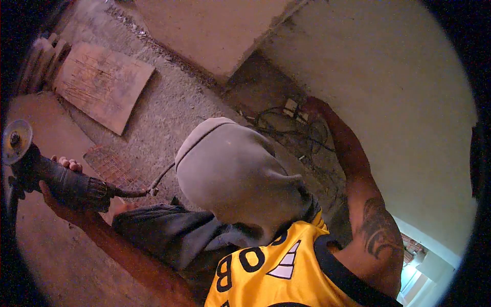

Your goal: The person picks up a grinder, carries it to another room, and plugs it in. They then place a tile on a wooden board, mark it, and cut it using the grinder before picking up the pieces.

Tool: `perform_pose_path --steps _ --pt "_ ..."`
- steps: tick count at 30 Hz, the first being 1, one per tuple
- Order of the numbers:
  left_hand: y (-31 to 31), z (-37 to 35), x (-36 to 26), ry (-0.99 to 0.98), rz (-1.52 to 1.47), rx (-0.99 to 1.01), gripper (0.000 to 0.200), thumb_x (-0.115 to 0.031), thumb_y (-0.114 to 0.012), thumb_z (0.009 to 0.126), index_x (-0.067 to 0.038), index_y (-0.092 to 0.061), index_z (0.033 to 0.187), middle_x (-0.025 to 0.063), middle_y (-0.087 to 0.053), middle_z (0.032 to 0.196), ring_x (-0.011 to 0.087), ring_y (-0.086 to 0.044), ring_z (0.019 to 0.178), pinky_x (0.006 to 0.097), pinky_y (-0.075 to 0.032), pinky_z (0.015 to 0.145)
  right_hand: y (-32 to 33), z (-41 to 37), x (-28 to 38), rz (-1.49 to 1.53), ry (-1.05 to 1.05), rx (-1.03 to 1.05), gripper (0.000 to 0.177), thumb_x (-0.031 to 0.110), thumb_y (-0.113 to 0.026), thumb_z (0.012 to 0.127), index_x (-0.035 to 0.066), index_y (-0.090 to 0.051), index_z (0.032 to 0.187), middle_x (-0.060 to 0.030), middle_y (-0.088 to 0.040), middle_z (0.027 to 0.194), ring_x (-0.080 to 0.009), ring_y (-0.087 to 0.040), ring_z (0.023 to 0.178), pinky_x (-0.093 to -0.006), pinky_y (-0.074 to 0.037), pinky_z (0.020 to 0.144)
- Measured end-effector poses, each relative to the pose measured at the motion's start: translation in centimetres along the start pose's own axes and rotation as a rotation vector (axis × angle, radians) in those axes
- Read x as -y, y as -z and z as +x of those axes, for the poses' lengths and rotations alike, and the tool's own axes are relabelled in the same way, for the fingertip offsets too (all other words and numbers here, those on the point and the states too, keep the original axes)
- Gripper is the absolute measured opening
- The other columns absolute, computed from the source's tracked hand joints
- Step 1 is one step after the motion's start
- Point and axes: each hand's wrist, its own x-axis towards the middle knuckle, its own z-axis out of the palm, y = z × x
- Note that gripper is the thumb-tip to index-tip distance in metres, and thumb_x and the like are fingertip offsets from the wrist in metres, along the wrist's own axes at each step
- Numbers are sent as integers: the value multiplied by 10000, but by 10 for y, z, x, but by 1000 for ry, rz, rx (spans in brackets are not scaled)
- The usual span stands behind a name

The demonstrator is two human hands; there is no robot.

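While the wearer's own hands lie outside the picture, so that their fingers cannot be judged, a co-worker fills the near middle, seen from above and behind. Item one: yellow jersey (266,276) with black letters, sleeveless, at the bottom edge. Item two: grey head cloth (235,174), covering the head entirely. Item three: dark grey garment (163,235), bunched at the shoulder on the picture's left. Item four: tattooed arm (376,230), stretched up along the pale wall (409,102); its far hand (313,105) rests by a tangle of dark wires (296,128) at the wall's foot, fingers too blurred to tell. Item five: near hand (55,202), picture left, fingers (71,165) wrapped tight round the body of the angle grinder (74,185), held above the concrete floor (169,107) near its left edge, disc (16,139) outermost, cable (135,193) trailing toward the head. Item six: wire mesh (110,166), flat on the floor just beyond the grinder. Item seven: reddish board (102,84), farther off, toward the floor's far left corner.
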Motion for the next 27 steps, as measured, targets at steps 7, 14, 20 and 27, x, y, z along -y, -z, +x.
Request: perform_pose_path --steps 7,14,20,27 --pt "-16 -5 4 -44 -55 55 585 -385 -516 957 80 -393 1291 202 -490 1069 303 -523 959 420 -435 918 5 -37 39 495 -211 -202 585 562 -501 914 14 -695 988 -194 -655 1039 -308 -662 841 -450 -540 797" --pt "-11 -1 -1 7 -73 71 590 -386 -521 955 81 -392 1292 203 -481 1080 301 -513 967 420 -429 925 13 -16 51 337 -127 -183 617 585 -523 896 -4 -673 1004 -207 -673 951 -299 -656 826 -456 -524 798" --pt "-13 -2 0 -11 -72 105 584 -383 -522 956 72 -382 1294 201 -481 1083 303 -512 971 422 -422 939 22 -11 57 844 -179 -220 555 528 -552 897 -2 -663 1018 -204 -677 931 -290 -657 832 -455 -520 783" --pt "-4 -11 0 -18 -76 103 583 -382 -526 954 72 -384 1291 203 -490 1081 304 -518 977 415 -438 922 27 -15 74 539 -138 -314 523 486 -557 906 -10 -654 1040 -199 -673 972 -286 -656 867 -452 -518 803"
